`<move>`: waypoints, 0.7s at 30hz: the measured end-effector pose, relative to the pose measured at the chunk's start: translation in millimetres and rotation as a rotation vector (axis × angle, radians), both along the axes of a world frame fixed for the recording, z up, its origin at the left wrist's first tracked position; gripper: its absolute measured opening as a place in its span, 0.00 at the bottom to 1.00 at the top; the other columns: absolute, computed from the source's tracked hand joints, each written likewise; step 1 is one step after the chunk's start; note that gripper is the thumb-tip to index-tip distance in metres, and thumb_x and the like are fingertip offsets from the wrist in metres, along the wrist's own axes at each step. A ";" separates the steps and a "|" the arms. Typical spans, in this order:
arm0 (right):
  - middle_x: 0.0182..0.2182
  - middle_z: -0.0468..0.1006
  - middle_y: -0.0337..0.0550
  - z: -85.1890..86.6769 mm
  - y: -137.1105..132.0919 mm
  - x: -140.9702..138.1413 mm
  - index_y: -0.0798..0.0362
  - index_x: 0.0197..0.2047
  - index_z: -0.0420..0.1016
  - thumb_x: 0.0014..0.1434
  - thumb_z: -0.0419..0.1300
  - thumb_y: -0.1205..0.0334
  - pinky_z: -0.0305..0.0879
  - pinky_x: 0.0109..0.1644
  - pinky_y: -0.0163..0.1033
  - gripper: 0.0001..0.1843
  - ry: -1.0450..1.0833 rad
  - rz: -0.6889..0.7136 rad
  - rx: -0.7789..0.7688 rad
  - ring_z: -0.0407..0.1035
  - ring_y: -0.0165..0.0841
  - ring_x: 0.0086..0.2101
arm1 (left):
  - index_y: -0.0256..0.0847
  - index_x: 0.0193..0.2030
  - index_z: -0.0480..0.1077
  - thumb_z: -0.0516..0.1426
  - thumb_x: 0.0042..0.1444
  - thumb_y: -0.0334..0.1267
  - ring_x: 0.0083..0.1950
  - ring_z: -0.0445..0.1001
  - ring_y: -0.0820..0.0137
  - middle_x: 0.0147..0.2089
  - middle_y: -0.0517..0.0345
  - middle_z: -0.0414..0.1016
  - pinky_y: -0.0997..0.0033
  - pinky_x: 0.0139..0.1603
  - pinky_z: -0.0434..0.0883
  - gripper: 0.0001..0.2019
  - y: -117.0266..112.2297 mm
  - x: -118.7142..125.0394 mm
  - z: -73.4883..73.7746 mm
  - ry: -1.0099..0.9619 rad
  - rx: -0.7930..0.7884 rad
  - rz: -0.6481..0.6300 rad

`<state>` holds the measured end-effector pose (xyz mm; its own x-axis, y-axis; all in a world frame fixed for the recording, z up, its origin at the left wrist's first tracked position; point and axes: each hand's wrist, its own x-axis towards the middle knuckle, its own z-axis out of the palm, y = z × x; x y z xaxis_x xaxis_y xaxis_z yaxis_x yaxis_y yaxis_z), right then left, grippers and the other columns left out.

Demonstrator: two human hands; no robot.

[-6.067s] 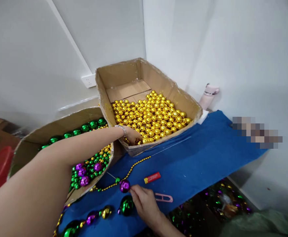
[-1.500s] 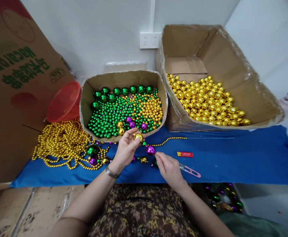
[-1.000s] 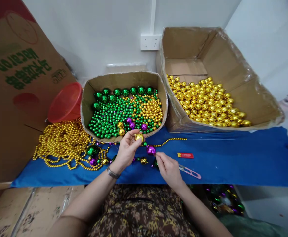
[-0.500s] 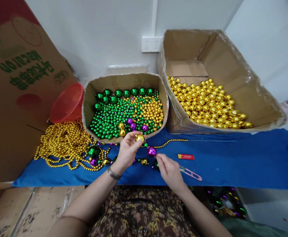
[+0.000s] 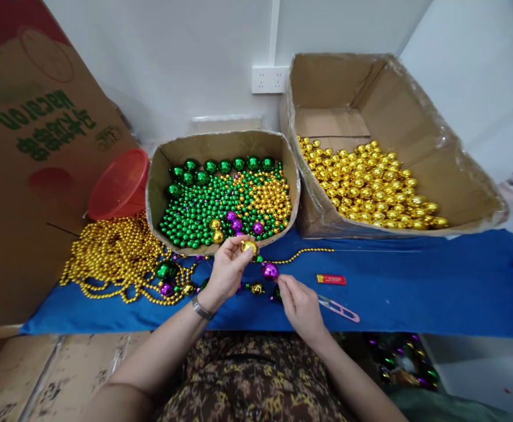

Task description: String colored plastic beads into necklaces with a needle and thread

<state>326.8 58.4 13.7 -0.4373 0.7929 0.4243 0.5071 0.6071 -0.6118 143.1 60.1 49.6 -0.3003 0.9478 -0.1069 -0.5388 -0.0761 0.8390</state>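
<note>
My left hand (image 5: 229,266) pinches a shiny gold bead (image 5: 249,247) between thumb and fingers, just in front of the smaller box. Fingertips of my right hand (image 5: 301,306) are pressed together at the right edge of a purple bead (image 5: 269,270); what they grip is too small to make out. A small green bead (image 5: 259,258) lies between the gold and purple ones. Under and around my hands runs a strand with purple, green and gold beads, among them another gold bead (image 5: 257,288). My left hand and forearm hide part of it.
The smaller cardboard box (image 5: 149,193) holds green, gold and purple beads; a larger box (image 5: 467,170) holds gold ones. Gold bead chains (image 5: 111,255) lie heaped at left beside a red basin (image 5: 120,184). Pink-handled snips (image 5: 342,309) and a red packet (image 5: 331,279) rest on the blue cloth (image 5: 414,293).
My right hand has shifted very slightly to the left. The left hand and the gold bead in it stay almost in place.
</note>
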 end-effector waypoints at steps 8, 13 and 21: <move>0.27 0.77 0.40 -3.6 -2.2 -0.4 0.52 0.40 0.72 0.68 0.48 0.63 0.66 0.34 0.34 0.12 0.001 -0.011 -0.060 0.73 0.31 0.27 | 0.39 0.41 0.74 0.68 0.46 0.35 0.45 0.78 0.67 0.43 0.54 0.78 0.73 0.45 0.72 0.14 -0.3 -1.5 -0.8 -0.018 -0.003 -0.024; 0.33 0.80 0.46 -6.4 -1.0 1.3 0.53 0.44 0.73 0.68 0.47 0.62 0.70 0.40 0.38 0.14 -0.002 0.000 0.046 0.75 0.35 0.33 | 0.40 0.42 0.74 0.67 0.48 0.36 0.46 0.77 0.68 0.46 0.52 0.77 0.71 0.46 0.71 0.14 -2.3 -3.2 1.7 -0.035 -0.008 -0.079; 0.30 0.79 0.43 -1.6 -1.7 3.5 0.52 0.44 0.71 0.68 0.47 0.62 0.68 0.37 0.35 0.13 -0.016 0.001 -0.050 0.74 0.33 0.30 | 0.42 0.48 0.73 0.66 0.50 0.36 0.47 0.74 0.68 0.52 0.52 0.73 0.73 0.44 0.72 0.17 -5.3 -2.3 1.1 0.033 -0.012 -0.098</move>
